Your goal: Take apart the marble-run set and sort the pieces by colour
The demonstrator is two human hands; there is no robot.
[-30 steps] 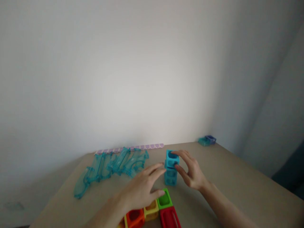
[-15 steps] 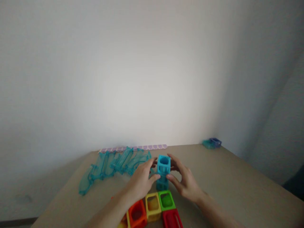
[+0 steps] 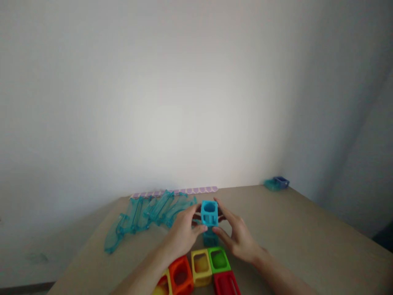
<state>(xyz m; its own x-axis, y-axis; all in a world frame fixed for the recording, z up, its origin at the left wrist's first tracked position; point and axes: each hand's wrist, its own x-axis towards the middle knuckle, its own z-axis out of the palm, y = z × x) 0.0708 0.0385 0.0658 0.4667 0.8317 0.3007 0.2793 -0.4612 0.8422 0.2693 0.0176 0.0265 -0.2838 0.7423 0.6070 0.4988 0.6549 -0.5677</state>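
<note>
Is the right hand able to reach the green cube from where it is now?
Probably yes. The right hand grips the blue cube, and the green cube lies just below it on the table with nothing between.

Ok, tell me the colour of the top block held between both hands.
Blue top block, seen in the head view.

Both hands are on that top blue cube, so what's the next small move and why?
Probably press the top blue cube straight down. Both the left hand and the right hand pinch it from either side, and it sits over the lower blue cube, so seating it squarely looks like the natural step.
</note>
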